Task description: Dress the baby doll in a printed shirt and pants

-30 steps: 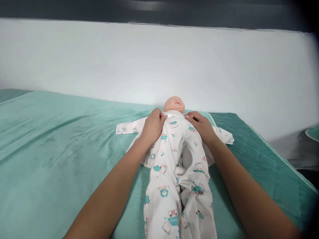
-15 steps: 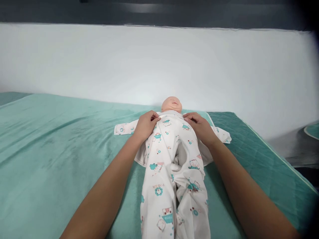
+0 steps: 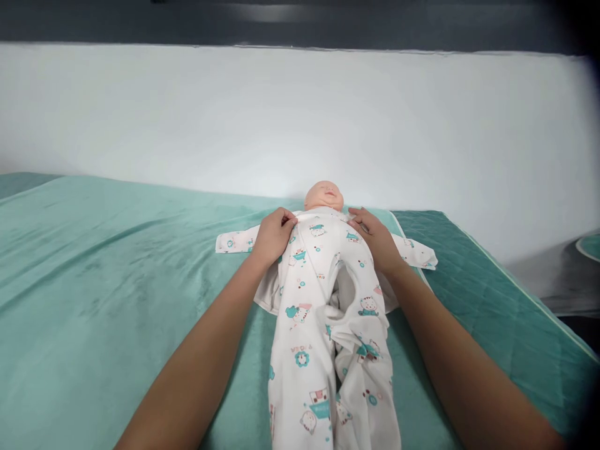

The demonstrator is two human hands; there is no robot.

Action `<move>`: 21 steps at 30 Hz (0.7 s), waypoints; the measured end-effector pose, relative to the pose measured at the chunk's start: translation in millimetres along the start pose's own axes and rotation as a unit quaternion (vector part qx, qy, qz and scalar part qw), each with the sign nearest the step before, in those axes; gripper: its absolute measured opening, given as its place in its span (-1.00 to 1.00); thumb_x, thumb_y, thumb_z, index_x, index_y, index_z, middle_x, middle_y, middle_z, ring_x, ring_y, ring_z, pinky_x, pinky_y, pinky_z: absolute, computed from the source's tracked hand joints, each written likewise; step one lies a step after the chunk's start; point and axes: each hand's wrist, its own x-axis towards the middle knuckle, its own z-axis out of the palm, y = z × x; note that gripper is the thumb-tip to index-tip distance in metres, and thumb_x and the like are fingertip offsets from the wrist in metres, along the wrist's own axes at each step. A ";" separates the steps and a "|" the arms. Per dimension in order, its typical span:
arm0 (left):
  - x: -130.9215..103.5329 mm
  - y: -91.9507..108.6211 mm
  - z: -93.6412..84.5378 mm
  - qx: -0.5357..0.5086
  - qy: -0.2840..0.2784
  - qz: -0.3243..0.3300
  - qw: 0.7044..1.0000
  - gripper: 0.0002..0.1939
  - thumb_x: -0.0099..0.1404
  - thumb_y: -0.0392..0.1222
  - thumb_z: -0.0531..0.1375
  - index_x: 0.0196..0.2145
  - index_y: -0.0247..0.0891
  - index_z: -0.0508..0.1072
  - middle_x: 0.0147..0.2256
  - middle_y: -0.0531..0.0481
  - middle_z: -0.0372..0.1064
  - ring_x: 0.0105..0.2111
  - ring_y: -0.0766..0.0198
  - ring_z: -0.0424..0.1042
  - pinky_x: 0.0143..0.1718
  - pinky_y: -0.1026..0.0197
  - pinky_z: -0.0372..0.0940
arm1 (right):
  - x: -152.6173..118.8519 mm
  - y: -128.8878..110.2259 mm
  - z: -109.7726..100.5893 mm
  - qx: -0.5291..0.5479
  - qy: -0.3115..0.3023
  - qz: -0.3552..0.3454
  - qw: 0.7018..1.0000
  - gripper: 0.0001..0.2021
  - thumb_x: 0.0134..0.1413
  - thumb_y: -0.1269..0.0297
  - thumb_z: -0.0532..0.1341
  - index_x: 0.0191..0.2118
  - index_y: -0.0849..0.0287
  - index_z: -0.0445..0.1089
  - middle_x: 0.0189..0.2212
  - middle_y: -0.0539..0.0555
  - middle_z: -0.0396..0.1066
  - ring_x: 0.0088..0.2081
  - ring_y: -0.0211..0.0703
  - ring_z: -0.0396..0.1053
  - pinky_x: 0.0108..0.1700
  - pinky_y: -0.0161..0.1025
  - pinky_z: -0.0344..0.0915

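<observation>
A baby doll (image 3: 323,195) lies on its back, its head at the far end. Across its body is spread a pair of white printed baby pants (image 3: 307,294) with an open crotch, legs towards me. Beneath them a matching baby shirt (image 3: 419,253) shows, sleeves stretched out to both sides. My left hand (image 3: 274,236) is closed, pinching the upper left edge of the pants near the doll's chest. At the upper right edge, my right hand (image 3: 375,239) has its thumb and fingers on the pants' cloth, loosely closed. The doll's arms and legs are hidden.
A light green blanket (image 3: 103,300) with some creases covers the surface. At the right is a darker quilted green cover (image 3: 497,312) with a pale edge. A white wall (image 3: 234,119) rises right behind the doll's head. Something round and green (image 3: 588,245) shows at the far right.
The pants have shifted slightly to the right, and their top looks smoother. My right hand's fingers have loosened and lifted a little. My left hand has barely moved.
</observation>
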 end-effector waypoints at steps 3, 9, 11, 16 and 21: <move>1.5 -4.7 6.5 0.017 0.037 0.010 0.999 -0.89 0.33 -0.22 0.12 -0.34 -0.22 0.41 -0.31 -0.02 0.47 -0.30 0.21 0.39 -0.19 0.15 0.24 | 2.5 3.6 -2.0 -0.012 -0.029 0.053 0.998 -0.73 0.22 0.01 0.13 -0.27 0.06 0.44 -0.03 0.06 0.49 -0.02 0.01 0.38 0.03 -0.03 0.24; 4.0 -8.9 12.8 0.025 0.033 0.028 0.999 -0.90 0.33 -0.21 0.13 -0.32 -0.21 0.43 -0.30 -0.03 0.49 -0.29 0.19 0.40 -0.21 0.15 0.22 | 9.3 6.9 -1.1 -0.113 0.049 0.112 0.986 -0.71 0.18 0.01 0.13 -0.36 0.11 0.40 -0.44 0.03 0.44 -0.35 -0.06 0.32 -0.22 -0.13 0.20; 3.5 -6.9 11.6 0.009 0.011 0.020 1.000 -0.90 0.32 -0.19 0.15 -0.33 -0.21 0.45 -0.30 -0.02 0.50 -0.28 0.20 0.42 -0.21 0.16 0.23 | 9.0 7.3 0.3 -0.069 0.047 0.115 0.990 -0.73 0.15 0.01 0.16 -0.33 0.11 0.43 -0.37 0.05 0.48 -0.28 -0.04 0.36 -0.16 -0.11 0.22; 0.4 1.4 2.8 -0.061 -0.039 -0.013 0.997 -0.91 0.26 -0.19 0.19 -0.31 -0.23 0.49 -0.30 0.01 0.50 -0.26 0.24 0.45 -0.18 0.23 0.28 | 1.6 6.0 -0.3 0.085 0.006 0.097 0.992 -0.76 0.12 0.03 0.25 -0.35 0.11 0.38 -0.07 0.04 0.51 0.00 -0.01 0.40 0.05 -0.08 0.23; -7.4 1.1 -4.2 -0.073 -0.051 0.001 0.996 -0.83 0.25 -0.24 0.16 -0.24 -0.23 0.53 -0.25 0.00 0.52 -0.20 0.25 0.44 -0.11 0.25 0.28 | -10.6 -0.4 -6.7 0.088 -0.007 0.080 0.993 -0.82 0.15 0.09 0.23 -0.26 0.08 0.41 0.09 0.04 0.43 0.11 0.00 0.35 0.20 0.00 0.15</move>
